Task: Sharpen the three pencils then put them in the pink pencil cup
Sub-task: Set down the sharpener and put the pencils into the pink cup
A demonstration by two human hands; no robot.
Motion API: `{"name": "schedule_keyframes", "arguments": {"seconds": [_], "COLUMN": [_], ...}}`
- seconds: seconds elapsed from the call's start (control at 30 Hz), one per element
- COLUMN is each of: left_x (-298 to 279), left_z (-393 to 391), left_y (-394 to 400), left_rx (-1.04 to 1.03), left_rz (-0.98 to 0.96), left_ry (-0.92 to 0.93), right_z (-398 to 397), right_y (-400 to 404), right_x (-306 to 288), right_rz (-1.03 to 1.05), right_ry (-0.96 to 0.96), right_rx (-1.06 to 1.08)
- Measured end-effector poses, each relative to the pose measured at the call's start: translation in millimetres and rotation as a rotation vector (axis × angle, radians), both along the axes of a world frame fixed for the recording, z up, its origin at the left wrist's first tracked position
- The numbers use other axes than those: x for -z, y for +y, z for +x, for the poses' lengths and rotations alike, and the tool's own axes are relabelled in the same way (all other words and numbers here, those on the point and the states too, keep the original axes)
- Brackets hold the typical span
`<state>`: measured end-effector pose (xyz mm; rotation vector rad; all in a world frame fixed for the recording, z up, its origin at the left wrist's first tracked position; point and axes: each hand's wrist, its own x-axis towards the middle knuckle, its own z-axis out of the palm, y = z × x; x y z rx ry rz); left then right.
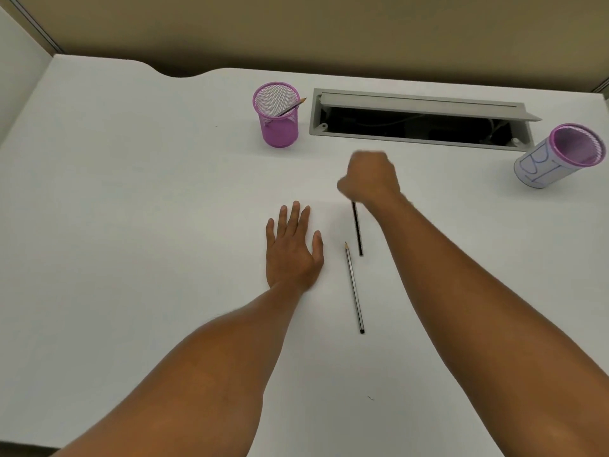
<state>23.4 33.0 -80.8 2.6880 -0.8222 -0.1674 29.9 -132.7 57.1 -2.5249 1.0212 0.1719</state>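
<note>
On a white worktop (131, 192), the right hand (370, 179) is fisted around a dark pencil (357, 229), seemingly to carry it off, the left hand (291, 249) rests flat and empty, one pencil (354, 288) lies between the arms, and another (291, 107) leans in the pink cup (280, 127).

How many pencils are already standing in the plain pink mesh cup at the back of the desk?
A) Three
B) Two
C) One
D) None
C: a single pencil leans in the pink mesh cup, its tip over the rim; a second pencil lies on the desk, and the right hand grips a third, dark pencil.
</note>
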Motion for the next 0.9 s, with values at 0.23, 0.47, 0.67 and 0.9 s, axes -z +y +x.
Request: {"name": "schedule_keyframes", "arguments": {"seconds": [0.23, 0.47, 0.67, 0.9], "left_x": [-2.9, -0.5, -0.9, -1.4], "left_z": [0.8, 1.8, 1.4, 0.7], "left_y": [0.0, -1.2, -1.1, -1.0], "left_rx": [0.001, -0.013, -0.008, -0.003], "left_rz": [0.014, 0.012, 0.0, -0.011], "left_ry": [0.023, 0.016, 0.019, 0.021], "right_z": [55.4, 95.3, 114.0, 120.7], "right_y": [-2.5, 11.0, 11.6, 11.0], "right_x": [-70.9, -71.3, -33.9, -4.7], "right_rz": [0.054, 0.112, 0.13, 0.107], "right_ry": [-0.694, -1.007, -0.886, -0.707], "right_rx": [0.14, 0.118, 0.125, 0.108]}}
